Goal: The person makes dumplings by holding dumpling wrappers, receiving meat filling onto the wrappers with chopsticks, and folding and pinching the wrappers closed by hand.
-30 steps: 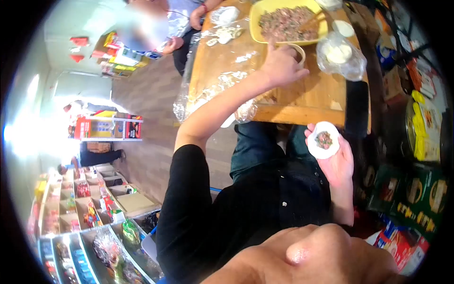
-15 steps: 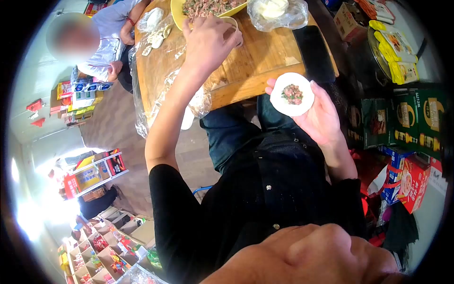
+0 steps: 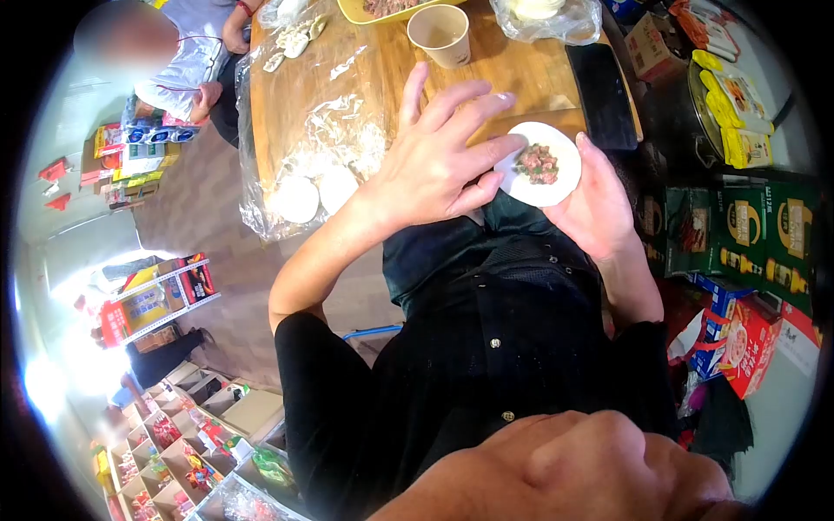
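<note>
A round white dumpling wrapper (image 3: 569, 181) with a mound of meat and green filling (image 3: 538, 165) rests on my right hand (image 3: 599, 208), whose thumb lies along its right edge. My left hand (image 3: 443, 152) is back up with its fingers spread, and a fingertip meets the wrapper's left edge. Beyond it a paper cup (image 3: 439, 39) stands on the wooden table (image 3: 512, 82). At the far edge is a yellow bowl (image 3: 401, 15) of the same filling, partly cut off. A clear plastic bag (image 3: 573, 26) holds a pale stack of wrappers.
Thin plastic film (image 3: 304, 156) covers the table's left side, with white rounds (image 3: 294, 200) and dough pieces (image 3: 300, 35) on it. A black phone (image 3: 602, 95) lies at the right edge. Another person's sleeve (image 3: 187, 52) shows at far left. Boxes (image 3: 751, 343) stand at right.
My left hand has left the cup and come down and right to the wrapper's edge. The right hand still holds the filled wrapper. The view has shifted slightly.
</note>
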### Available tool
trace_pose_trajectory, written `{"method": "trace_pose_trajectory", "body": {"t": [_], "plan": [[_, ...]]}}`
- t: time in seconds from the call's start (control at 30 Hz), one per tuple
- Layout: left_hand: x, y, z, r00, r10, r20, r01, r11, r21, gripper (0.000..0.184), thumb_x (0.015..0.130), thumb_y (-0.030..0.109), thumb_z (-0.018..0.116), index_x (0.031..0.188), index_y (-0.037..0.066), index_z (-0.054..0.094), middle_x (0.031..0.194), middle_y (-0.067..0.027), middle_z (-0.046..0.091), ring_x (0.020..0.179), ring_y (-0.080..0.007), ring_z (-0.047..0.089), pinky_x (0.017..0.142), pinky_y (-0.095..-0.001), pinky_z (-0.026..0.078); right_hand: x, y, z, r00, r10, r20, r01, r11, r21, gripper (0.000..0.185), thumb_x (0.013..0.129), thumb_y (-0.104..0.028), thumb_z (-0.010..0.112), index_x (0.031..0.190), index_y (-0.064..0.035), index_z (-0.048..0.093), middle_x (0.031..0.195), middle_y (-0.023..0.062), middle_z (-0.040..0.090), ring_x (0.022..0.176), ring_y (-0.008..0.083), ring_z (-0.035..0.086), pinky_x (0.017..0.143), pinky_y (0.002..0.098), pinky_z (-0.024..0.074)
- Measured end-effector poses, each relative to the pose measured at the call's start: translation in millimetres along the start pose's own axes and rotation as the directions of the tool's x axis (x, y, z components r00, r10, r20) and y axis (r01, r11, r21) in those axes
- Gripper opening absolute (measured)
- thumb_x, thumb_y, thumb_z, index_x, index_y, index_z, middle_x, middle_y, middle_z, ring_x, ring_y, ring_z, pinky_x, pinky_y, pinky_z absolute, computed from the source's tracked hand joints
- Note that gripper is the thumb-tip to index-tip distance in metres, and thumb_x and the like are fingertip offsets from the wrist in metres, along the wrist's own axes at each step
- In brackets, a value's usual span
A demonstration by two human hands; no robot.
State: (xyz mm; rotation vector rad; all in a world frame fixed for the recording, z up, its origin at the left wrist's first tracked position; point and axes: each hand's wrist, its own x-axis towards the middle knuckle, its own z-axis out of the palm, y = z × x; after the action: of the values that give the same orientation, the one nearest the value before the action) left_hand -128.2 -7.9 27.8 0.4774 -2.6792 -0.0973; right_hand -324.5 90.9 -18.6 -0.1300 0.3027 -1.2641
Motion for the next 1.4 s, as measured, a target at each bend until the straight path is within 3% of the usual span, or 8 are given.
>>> {"method": "trace_pose_trajectory", "body": {"t": [0.2,0.6,0.8,1.03,1.1,1.2,1.23,1.4], "plan": [[-26.1,5.6,2.7,0.996,0.083,-0.009,-0.083,0.996,0.045,0.034,0.075,0.034,0.065,0.106,0.021,0.071,0.128,-0.0046,0.054,0.122,-0.0272,0.048,0.109,-0.0636,0.009,1.1,2.0,3.2,0.997,0.017,-0.074,-0.018,1.000,-0.016,0.050,0.102,-0.034,0.031,0.134,0.0038,0.041,0.133,0.0176,0.050,0.125,0.0269,0.048,0.109,0.0431,0.0352],[-41.9,37.9,26.1,0.998,0.044,-0.051,-0.045,0.999,-0.012,0.040,0.083,0.044,0.058,0.115,0.023,0.068,0.135,-0.0075,0.050,0.131,-0.0280,0.037,0.112,-0.0607,0.005,11.1,12.5,10.5,0.997,0.031,0.075,-0.038,0.994,0.098,0.060,0.102,-0.042,0.029,0.138,0.0060,0.033,0.139,0.0214,0.043,0.131,0.0301,0.042,0.111,0.0437,0.0306],[-34.6,46.2,35.4,0.996,-0.056,-0.068,0.056,0.998,-0.003,0.055,0.088,0.059,0.046,0.125,0.022,0.062,0.142,-0.0099,0.044,0.135,-0.0325,0.031,0.111,-0.0614,0.002,11.4,21.7,14.4,0.987,0.019,-0.157,-0.015,1.000,0.022,0.056,0.102,-0.044,0.027,0.133,0.0007,0.042,0.130,0.0156,0.052,0.122,0.0269,0.050,0.106,0.0425,0.0379],[-39.5,35.3,26.8,0.997,-0.017,-0.075,0.011,0.996,-0.092,0.054,0.089,0.061,0.041,0.109,0.021,0.071,0.139,-0.0119,0.047,0.133,-0.0347,0.033,0.113,-0.0567,0.000,15.7,14.9,3.3,0.998,0.037,-0.059,-0.038,0.999,-0.009,0.064,0.102,-0.046,0.024,0.141,0.0035,0.030,0.142,0.0193,0.041,0.132,0.0312,0.040,0.112,0.0442,0.0294],[-31.2,15.8,15.8,0.980,-0.083,-0.182,0.074,0.996,-0.056,0.050,0.090,0.057,0.043,0.109,0.019,0.070,0.139,-0.0129,0.047,0.131,-0.0353,0.035,0.112,-0.0563,0.006,17.0,15.2,-4.8,0.996,0.019,0.089,-0.038,0.977,0.211,0.061,0.102,-0.044,0.024,0.135,0.0051,0.038,0.134,0.0221,0.048,0.126,0.0307,0.047,0.110,0.0434,0.0334],[-8.2,-27.7,9.9,0.944,-0.188,-0.271,0.223,0.969,0.104,0.037,0.089,0.042,0.052,0.109,0.015,0.069,0.138,-0.0147,0.046,0.130,-0.0375,0.035,0.109,-0.0549,0.016,19.1,16.9,2.2,0.998,0.029,0.053,-0.038,0.982,0.184,0.062,0.102,-0.041,0.023,0.135,0.0094,0.036,0.135,0.0271,0.046,0.130,0.0331,0.043,0.112,0.0439,0.0308],[2.0,-40.3,11.7,0.924,-0.183,-0.335,0.252,0.952,0.175,0.029,0.088,0.031,0.056,0.108,0.014,0.069,0.130,-0.0138,0.052,0.124,-0.0358,0.042,0.104,-0.0534,0.023,18.8,17.3,10.0,0.998,0.024,-0.050,-0.022,0.999,0.039,0.062,0.103,-0.039,0.023,0.134,0.0127,0.035,0.137,0.0302,0.042,0.131,0.0346,0.041,0.113,0.0439,0.0296],[34.0,-70.4,19.0,0.933,-0.251,-0.256,0.306,0.930,0.204,0.032,0.082,0.036,0.065,0.095,0.007,0.070,0.119,-0.0127,0.055,0.118,-0.0339,0.043,0.103,-0.0532,0.026,16.9,14.1,15.1,0.996,0.036,-0.076,-0.032,0.998,0.050,0.062,0.102,-0.039,0.023,0.135,0.0126,0.034,0.137,0.0300,0.042,0.131,0.0355,0.041,0.113,0.0441,0.0297]]}}
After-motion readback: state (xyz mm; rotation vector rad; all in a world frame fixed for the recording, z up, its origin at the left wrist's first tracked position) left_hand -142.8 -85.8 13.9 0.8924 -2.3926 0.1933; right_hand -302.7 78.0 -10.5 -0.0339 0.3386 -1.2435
